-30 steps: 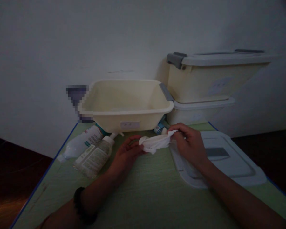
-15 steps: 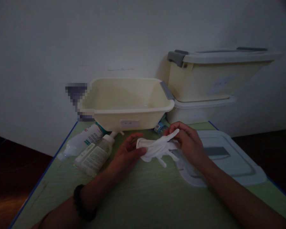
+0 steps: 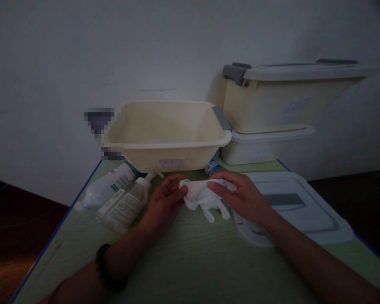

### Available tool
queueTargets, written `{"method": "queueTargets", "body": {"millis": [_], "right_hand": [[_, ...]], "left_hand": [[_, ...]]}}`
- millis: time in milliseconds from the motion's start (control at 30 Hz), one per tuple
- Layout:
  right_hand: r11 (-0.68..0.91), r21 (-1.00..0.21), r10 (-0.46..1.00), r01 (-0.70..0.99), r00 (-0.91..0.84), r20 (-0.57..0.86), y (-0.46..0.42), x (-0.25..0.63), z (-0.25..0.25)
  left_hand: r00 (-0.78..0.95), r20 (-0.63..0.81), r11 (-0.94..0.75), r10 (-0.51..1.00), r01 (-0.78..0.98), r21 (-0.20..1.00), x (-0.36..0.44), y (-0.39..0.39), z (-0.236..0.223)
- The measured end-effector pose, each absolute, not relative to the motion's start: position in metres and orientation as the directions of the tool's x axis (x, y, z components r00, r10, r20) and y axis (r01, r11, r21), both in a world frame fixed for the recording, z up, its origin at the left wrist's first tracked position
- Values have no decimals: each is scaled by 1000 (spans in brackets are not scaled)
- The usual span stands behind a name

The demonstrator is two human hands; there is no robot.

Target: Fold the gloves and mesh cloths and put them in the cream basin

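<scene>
Both grips — left hand [image 3: 164, 202], right hand [image 3: 245, 196] — hold one white glove [image 3: 197, 193]. It droops above the green worktop [image 3: 190, 264].

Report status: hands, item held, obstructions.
Left hand, right hand: both gripping glove. Glove limp, partly drooping. Nearby: pump bottle left, lid right; neither between hands.

White, limp, fingered glove [image 3: 199, 196], earlier a narrow bundle, now opened out; two finger sections hang below thumb of right grip [image 3: 242, 192]. Right grip shifted nearer left grip [image 3: 166, 198], thumb now across glove's front.
</scene>
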State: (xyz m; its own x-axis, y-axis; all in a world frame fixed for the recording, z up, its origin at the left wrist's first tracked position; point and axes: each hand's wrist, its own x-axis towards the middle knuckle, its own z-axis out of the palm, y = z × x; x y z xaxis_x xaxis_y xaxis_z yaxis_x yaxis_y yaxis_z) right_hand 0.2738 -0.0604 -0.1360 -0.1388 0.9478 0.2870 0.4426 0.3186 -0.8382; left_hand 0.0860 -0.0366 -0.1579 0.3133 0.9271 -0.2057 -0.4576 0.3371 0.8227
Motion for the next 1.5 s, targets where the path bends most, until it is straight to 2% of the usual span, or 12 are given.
{"method": "queueTargets", "body": {"millis": [333,467,667,867,1033,1200,1400,1500], "right_hand": [[349,-855,935,384,-83,344,-62,272,-138],[303,-886,949,351,-20,316,-62,271,-137],[293,-869,956,398,-94,279,-64,270,-135],[295,-904,952,309,-14,306,-61,270,-135],[242,-942,966,232,30,255,-60,270,-135],[161,-962,982,221,64,179,-62,272,-130],[177,-955,978,240,70,199,-61,276,-128],[173,-956,983,237,22,183,-61,274,-131]], "left_hand": [[314,-263,378,912,-396,837,90,-35,-164],[387,-204,350,899,-356,866,87,-34,-166],[437,-198,338,877,-272,901,85,-36,-165],[366,-219,341,904,-311,887,87,-35,-167],[362,-251,377,898,-337,863,88,-36,-163],[387,-222,394,895,-453,800,86,-35,-161],[378,-275,460,884,-601,654,84,-35,-159],[404,-223,441,887,-601,667,83,-36,-159]]}}
